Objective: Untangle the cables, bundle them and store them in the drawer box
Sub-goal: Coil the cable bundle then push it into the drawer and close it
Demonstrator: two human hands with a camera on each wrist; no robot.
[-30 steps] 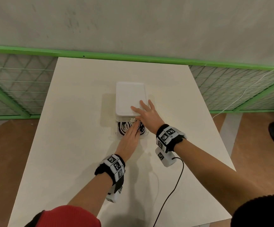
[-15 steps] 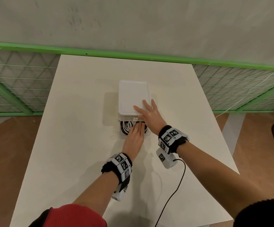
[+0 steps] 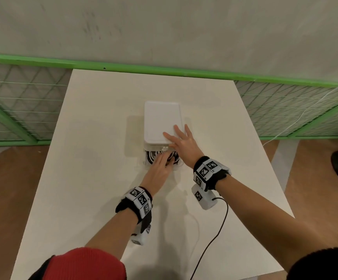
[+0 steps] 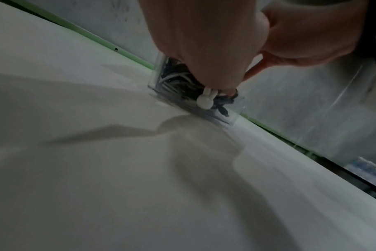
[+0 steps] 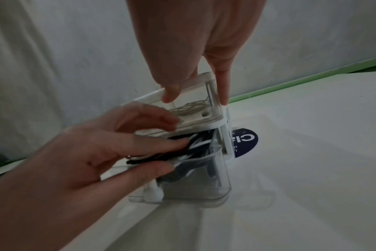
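White table (image 3: 95, 150) seen from the head camera, with a white drawer box (image 3: 162, 120) near its middle. The lower drawer (image 3: 176, 168) is pulled out toward the person and filled with black and white cables (image 3: 156, 155). The right hand (image 3: 181, 141) lies flat on the box top, fingers spread and straight. The left hand (image 3: 160, 170) reaches into the drawer, fingers extended onto the cables.

From the left wrist, the left hand (image 4: 204, 42) covers the clear drawer (image 4: 159, 79); a white knob (image 4: 205, 101) sits on its front.

From the right wrist, the right hand (image 5: 195, 42) presses straight fingers against the box (image 5: 195, 108). The left hand (image 5: 92, 152) pushes the cables (image 5: 195, 144) down, holding nothing.
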